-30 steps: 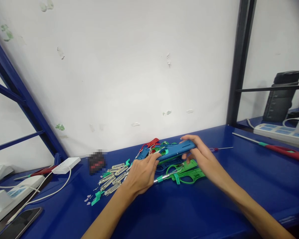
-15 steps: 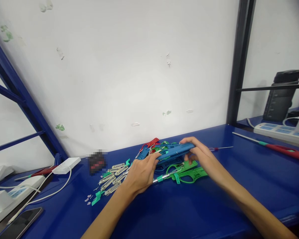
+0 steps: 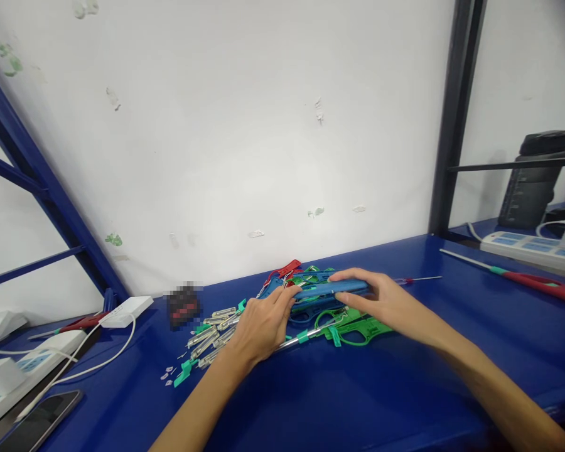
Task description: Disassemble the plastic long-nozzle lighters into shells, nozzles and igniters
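Observation:
Above the pile of parts, both hands hold a long blue lighter handle (image 3: 332,289) roughly level. My left hand (image 3: 266,320) pinches its left end between thumb and fingers. Thumb and fingers of my right hand (image 3: 374,295) close round its right end. Below lie green lighter handle halves (image 3: 365,329) with a trigger loop, beside a metal lighter tube (image 3: 294,341) with green plastic bits. Red casing parts (image 3: 287,270) lie behind, partly covered. Several clear fuel tanks (image 3: 204,344) spread out left of my left hand, which hides some of them.
A red long-nosed lighter (image 3: 537,285) lies at the right, with a thin screwdriver (image 3: 417,279) nearer the pile. Power strips (image 3: 532,248), a white adapter (image 3: 129,312) with cable and a phone (image 3: 44,420) are at the sides. A white wall (image 3: 282,125) stands behind the blue table (image 3: 339,402).
The blue handle has turned to lie more level, its right end lower. My right hand has shifted its grip, the thumb now along the near side. My left hand stays at the left end.

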A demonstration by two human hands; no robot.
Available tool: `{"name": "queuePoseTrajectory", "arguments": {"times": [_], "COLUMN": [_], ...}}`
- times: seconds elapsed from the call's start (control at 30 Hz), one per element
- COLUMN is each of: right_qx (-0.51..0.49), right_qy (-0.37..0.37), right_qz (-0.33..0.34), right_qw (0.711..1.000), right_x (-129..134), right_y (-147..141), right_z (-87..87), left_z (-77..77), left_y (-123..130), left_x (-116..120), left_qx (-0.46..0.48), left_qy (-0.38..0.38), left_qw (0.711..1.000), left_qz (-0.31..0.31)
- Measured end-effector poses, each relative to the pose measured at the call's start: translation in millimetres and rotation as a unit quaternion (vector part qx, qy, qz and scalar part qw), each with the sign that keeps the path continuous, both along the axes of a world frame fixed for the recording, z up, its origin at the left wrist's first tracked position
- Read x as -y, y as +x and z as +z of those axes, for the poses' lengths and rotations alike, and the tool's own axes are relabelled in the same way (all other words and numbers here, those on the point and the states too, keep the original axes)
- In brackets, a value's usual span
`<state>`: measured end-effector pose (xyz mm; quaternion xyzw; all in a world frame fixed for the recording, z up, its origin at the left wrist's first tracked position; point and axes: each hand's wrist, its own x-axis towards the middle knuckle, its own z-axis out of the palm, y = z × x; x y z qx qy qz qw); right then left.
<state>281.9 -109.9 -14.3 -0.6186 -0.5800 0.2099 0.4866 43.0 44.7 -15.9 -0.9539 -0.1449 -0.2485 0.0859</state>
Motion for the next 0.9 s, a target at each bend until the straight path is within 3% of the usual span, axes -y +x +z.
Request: {"name": "queuePoseTrajectory", "arguments": {"times": [0.37, 0.9], "right_qx": [0.073, -0.005], "right_qy": [-0.048, -0.076], "right_qz": [-0.006, 0.0], "right_qw": [0.996, 0.997], "right_x": [3.7, 4.3], "right_y": [5.3, -2.1], "right_z": [4.9, 5.1], "left_z": [-2.0, 3.5], "left_y": [1.4, 0.8], "left_x": [0.1, 10.9], "left_qx": [0.0, -0.029], "left_qy": [-0.024, -0.066], "left_qw": [1.0, 0.997], "left_qz": [-0.019, -0.036]}}
